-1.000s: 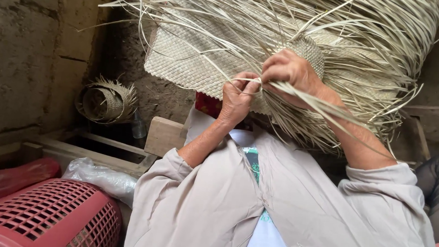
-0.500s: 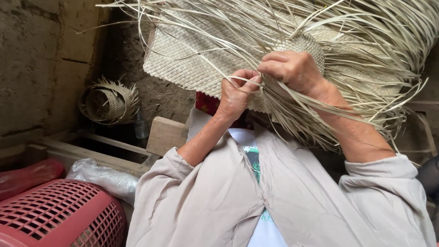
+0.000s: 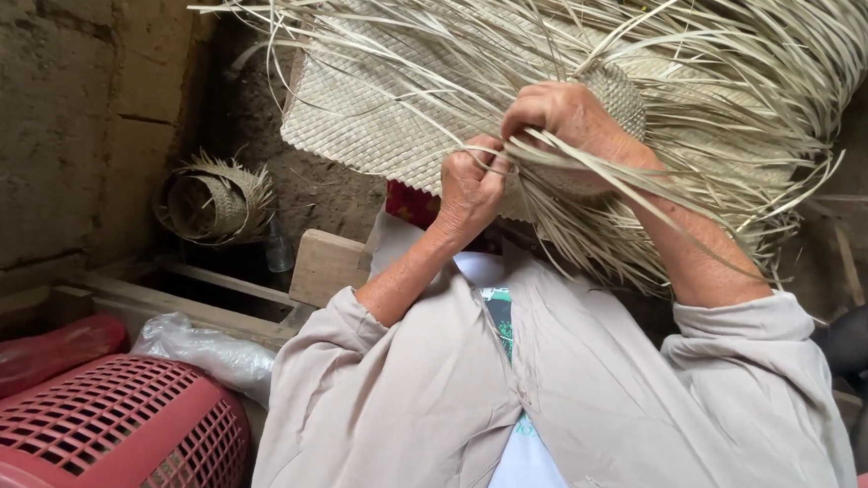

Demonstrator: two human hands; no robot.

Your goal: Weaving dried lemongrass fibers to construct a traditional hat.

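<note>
A pale woven leaf mat (image 3: 381,113) hangs in front of me, with many loose dry strips (image 3: 719,101) fanning out to the right. My left hand (image 3: 469,184) pinches a thin strip at the mat's lower edge. Just above and to the right, my right hand (image 3: 559,117) is closed on a bundle of strips that runs over my forearm. Both hands almost touch. The beige sleeves and front of my shirt fill the lower frame.
A small rolled piece of the same weaving (image 3: 208,202) lies by the rough wall on the left. A pink plastic basket (image 3: 98,424), a clear plastic bag (image 3: 206,351) and a red bottle (image 3: 32,352) sit at the lower left beside wooden planks (image 3: 329,268).
My right hand has risen a little and pulled its strips up over the left hand. My left hand has stayed at the mat's edge, fingers curling tighter.
</note>
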